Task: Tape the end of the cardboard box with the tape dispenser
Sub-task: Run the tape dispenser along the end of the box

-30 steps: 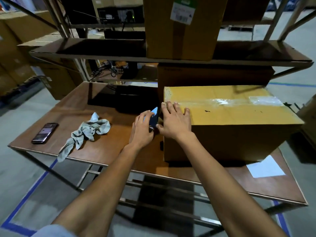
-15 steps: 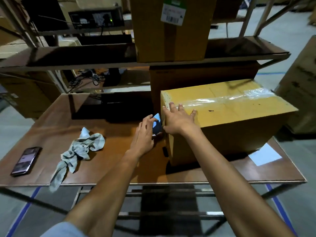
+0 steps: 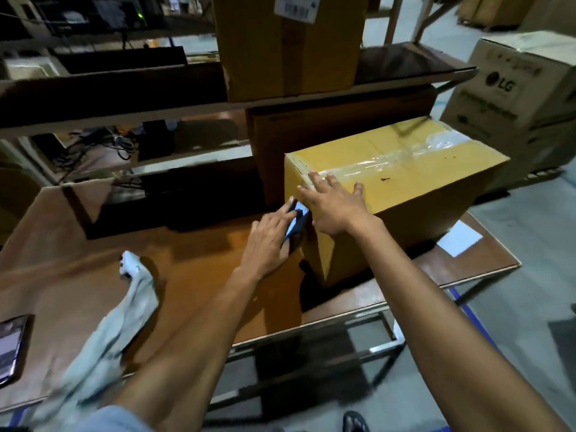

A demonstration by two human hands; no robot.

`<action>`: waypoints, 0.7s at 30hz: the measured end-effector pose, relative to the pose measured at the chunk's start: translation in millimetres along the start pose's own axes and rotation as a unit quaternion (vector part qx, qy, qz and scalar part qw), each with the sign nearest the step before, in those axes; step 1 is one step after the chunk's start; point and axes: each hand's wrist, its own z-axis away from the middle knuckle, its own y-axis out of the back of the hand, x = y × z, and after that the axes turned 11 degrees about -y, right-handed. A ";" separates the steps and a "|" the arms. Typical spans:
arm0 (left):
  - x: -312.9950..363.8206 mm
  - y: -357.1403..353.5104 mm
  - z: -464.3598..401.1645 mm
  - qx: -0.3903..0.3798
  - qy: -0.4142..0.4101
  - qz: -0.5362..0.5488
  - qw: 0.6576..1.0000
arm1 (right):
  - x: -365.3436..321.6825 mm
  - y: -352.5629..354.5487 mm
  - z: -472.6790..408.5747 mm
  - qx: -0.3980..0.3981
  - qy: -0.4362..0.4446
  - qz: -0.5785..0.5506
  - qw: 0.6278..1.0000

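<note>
The left hand is gripping the tape dispenser, a dark tool with a pale blue face, and pressing it against the upper part of the cardboard box's near-left end, with the forefinger stretched along the tool. The right hand is lying flat and open on the top of the box at that same end, fingers spread, two of them resting on the strip of clear tape that is running along the top seam. The box is sitting on the right part of the brown bench, one corner pointing toward the camera. A grey cloth is lying crumpled on the bench to the left of the left forearm, and a phone is showing at the far-left edge. A white sheet of paper is lying on the bench beside the box's right side. Just behind the box a darker carton is standing under a shelf, closing in the far side, and another box is sitting on that shelf. A printed carton is standing on the floor to the right.
</note>
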 end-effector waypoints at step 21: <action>-10.6 -3.9 -0.2 0.029 -0.021 0.063 0.997 | -14.3 -4.7 -15.7 0.041 -0.115 -0.047 0.991</action>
